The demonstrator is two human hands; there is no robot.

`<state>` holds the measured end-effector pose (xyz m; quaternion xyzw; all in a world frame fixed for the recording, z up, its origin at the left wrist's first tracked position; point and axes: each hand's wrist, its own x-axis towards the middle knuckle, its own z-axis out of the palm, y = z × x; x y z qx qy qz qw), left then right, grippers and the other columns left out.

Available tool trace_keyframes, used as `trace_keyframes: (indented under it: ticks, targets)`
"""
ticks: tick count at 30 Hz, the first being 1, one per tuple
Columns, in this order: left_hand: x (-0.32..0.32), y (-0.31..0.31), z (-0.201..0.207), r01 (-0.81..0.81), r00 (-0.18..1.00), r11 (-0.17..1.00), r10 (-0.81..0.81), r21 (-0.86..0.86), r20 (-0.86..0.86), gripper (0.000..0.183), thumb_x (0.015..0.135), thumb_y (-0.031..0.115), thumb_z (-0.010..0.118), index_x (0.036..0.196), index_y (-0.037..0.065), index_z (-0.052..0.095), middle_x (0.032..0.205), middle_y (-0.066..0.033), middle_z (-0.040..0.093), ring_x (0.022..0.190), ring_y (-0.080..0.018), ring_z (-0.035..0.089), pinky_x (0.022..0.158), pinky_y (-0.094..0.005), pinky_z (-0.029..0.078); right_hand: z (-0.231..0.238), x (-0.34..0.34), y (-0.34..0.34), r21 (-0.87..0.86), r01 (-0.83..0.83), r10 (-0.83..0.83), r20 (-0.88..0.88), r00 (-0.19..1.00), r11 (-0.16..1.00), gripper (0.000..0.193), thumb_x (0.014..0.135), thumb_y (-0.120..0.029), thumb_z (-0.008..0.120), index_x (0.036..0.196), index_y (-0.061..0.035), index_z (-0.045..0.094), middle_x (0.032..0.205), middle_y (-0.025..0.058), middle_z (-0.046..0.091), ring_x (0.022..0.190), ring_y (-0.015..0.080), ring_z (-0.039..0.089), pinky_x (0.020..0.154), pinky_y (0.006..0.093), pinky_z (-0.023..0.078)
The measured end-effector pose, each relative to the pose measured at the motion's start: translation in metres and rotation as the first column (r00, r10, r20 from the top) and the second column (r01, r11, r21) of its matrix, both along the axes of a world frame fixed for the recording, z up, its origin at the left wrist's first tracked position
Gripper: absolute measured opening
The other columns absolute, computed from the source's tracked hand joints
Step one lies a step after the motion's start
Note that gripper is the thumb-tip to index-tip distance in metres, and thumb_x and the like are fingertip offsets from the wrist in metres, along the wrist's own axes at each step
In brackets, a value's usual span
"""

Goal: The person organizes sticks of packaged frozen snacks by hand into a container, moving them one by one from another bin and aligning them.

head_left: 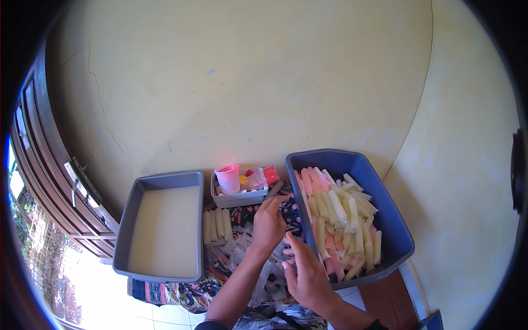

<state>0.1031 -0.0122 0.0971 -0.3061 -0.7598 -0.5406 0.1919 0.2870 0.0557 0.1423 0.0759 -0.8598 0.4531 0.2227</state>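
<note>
My left hand [269,223] is above the patterned cloth, its fingers stretched toward the right and nothing visible in them; its thumb is hidden. Lower and to the right, my right hand [308,274] has thumb and forefinger apart, and no held thing shows. Beneath both hands lies a heap of clear plastic bags [235,250]. Several filled pale tubes [218,225] lie side by side left of my left hand. Right of my hands, a deep grey tub [397,231] holds many filled plastic tubes [344,212], pale yellow and pink.
At the left stands a grey basin [122,242] of milky liquid [168,231]. A small light-grey basket [236,199] near the wall carries a pink cup [228,180] and a red packet [270,174]. Patterned cloth [176,291] lies underneath. A wooden door [60,159] is far left.
</note>
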Motion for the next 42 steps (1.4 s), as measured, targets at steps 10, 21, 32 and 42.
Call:
trace_keyframes:
  ticks: [10,21,32,42]
  targets:
    - [-0.072,-0.031,-0.107,-0.041,0.993,0.987,0.057,-0.153,0.101,0.053,0.075,-0.013,0.057,0.123,0.000,0.076,0.123,-0.0229,0.075,0.115,-0.0440,0.071,0.102,-0.0481,0.056,-0.100,-0.154,-0.002,0.131,0.325,-0.314,-0.099,0.944,0.937,0.067,0.090,0.016,0.055,0.156,0.0088,0.041,0.148,0.0330,0.052,0.139,0.0505,0.053,0.119,0.0513,0.044]
    - [-0.080,-0.004,-0.128,-0.105,0.994,0.977,0.104,-0.185,-0.010,0.037,0.088,-0.001,0.068,0.124,-0.003,0.075,0.132,-0.0234,0.073,0.124,-0.0446,0.067,0.111,-0.0497,0.051,-0.159,-0.228,0.041,0.243,0.452,-0.453,-0.053,0.890,0.858,0.058,0.099,-0.005,0.065,0.154,0.0036,0.050,0.145,0.0309,0.057,0.134,0.0488,0.057,0.116,0.0516,0.046]
    - [-0.094,-0.005,-0.139,0.003,0.978,0.999,0.006,-0.039,0.211,0.050,0.079,-0.013,0.057,0.127,0.001,0.062,0.123,-0.0247,0.074,0.119,-0.0474,0.063,0.103,-0.0535,0.050,-0.166,-0.249,0.048,0.229,0.519,-0.535,0.008,0.845,0.823,0.028,0.093,-0.018,0.078,0.116,-0.0020,0.075,0.113,0.0226,0.074,0.112,0.0443,0.068,0.101,0.0534,0.051]
    - [-0.102,-0.008,-0.147,0.106,0.966,0.994,-0.101,-0.007,0.239,0.055,0.074,-0.014,0.050,0.126,-0.001,0.061,0.124,-0.0237,0.076,0.123,-0.0452,0.065,0.109,-0.0515,0.048,-0.158,-0.257,0.049,0.351,0.556,-0.611,0.061,0.789,0.753,0.020,0.095,-0.026,0.076,0.101,-0.0077,0.080,0.105,0.0218,0.076,0.101,0.0425,0.073,0.089,0.0522,0.058]
